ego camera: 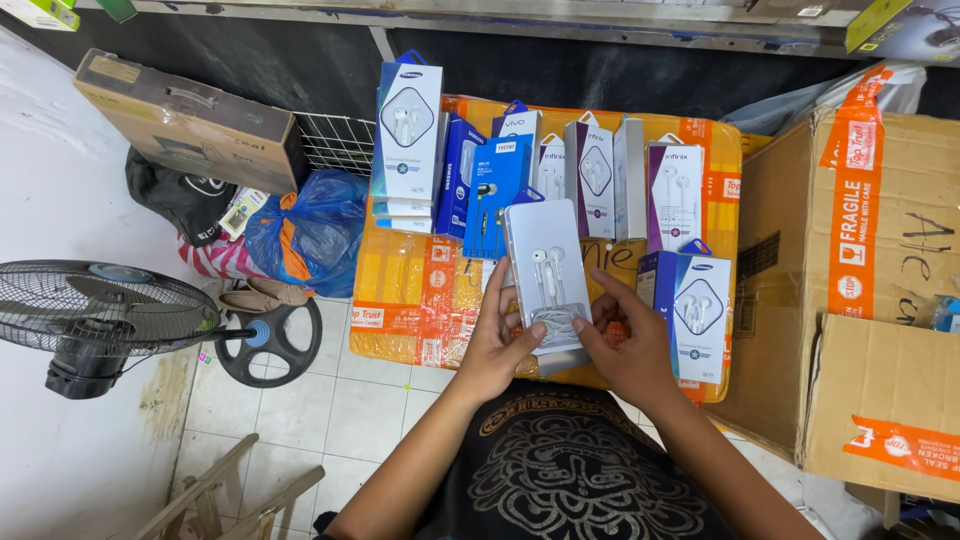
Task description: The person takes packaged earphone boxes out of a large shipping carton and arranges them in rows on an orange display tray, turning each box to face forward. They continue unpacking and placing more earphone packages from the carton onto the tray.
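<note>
Earphone pack [548, 275], pale w/ a clear front showing white earbuds and coiled cord, sits up in both hands right at centre frame, over the near edge of the yellow parcel [400, 300]. Left hand [495, 345] grips its lower left side, thumb pressed on the front near the bottom, fingers wrapped behind. Right hand [630, 345] holds the lower right corner, fingers curled round the edge, thumb at the bottom. So both hands closed on the pack, neither loose. Pack is tilted a bit, top leaning away from the person.

On the parcel, which is taped w/ orange strips, more packs stand in a row: tall white box [408, 130] on a small stack at the left, blue box [495, 195] beside it and just behind the held pack, purple-and-white boxes [590, 180] in the middle, another purple-and-white one [675, 195] to the right. White box w/ blue top [695, 310] stands just beside the right hand, nearly touching it.

Big cardboard carton [880, 260] w/ orange tape fills the right side. Left of the parcel: blue plastic bag [310, 230], flat brown box [185, 120] leaning behind it, and a black floor fan [95, 315] on the tiled floor, well apart from the hands.
</note>
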